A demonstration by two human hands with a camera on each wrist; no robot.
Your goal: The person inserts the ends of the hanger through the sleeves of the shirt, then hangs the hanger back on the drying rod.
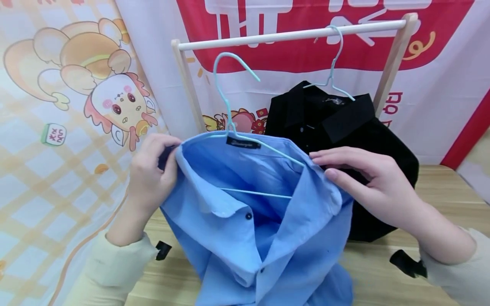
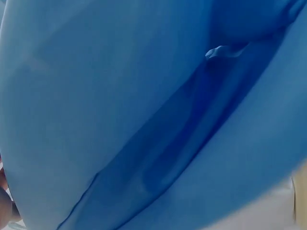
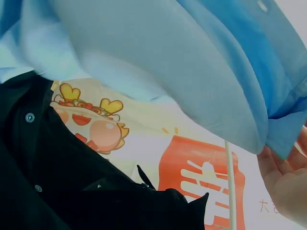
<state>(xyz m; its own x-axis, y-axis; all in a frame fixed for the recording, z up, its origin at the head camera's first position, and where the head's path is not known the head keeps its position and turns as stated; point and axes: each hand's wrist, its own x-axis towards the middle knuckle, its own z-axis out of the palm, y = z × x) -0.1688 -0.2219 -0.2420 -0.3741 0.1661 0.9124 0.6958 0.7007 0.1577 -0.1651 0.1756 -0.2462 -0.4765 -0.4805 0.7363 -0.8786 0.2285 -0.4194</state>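
Note:
A blue button shirt (image 1: 229,238) hangs between my hands with its collar spread open. Inside its neck sits a pale teal hanger (image 1: 226,100), hook up, lower bar showing across the opening. My left hand (image 1: 151,170) grips the collar's left side, thumb in front and fingers behind. On the other side, my right hand (image 1: 371,178) pinches the collar edge near the hanger's sloping arm. The right wrist view shows that right hand (image 3: 288,177) at a corner of the blue cloth. Blue fabric (image 2: 120,96) fills most of the left wrist view.
Behind the blue shirt stands a small wooden rack with a white rail (image 1: 268,38). A black shirt (image 1: 383,144) hangs from it on a second teal hanger (image 1: 333,63). Underneath is a wood-grain table (image 1: 440,191); a printed cloth backdrop (image 1: 153,46) rises behind.

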